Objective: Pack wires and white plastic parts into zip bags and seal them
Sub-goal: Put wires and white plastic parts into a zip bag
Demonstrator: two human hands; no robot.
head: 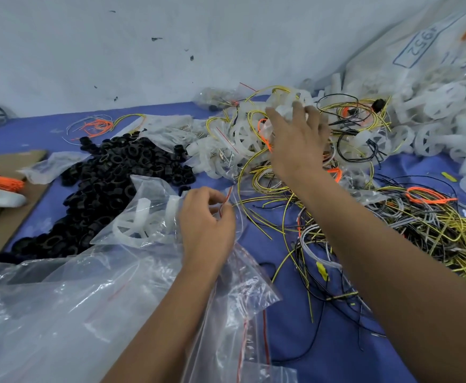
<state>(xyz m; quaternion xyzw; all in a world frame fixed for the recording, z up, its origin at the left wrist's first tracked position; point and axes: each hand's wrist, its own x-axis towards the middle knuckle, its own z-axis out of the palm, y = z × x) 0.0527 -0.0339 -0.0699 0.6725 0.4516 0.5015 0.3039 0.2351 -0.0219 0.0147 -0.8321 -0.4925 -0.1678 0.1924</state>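
Zip bag (154, 214), with a white part (139, 221) already inside, lies on the blue cloth (303, 352) beside the black rings (110, 183). I think wires (267, 175) could snag in the tangle and drag extra pieces, or the mouth could slip shut. The left hand (208, 228) pinches the bag's red-lined mouth with curled fingers. The right hand (298, 139) is spread open, fingers touching the white parts heap (254, 128).
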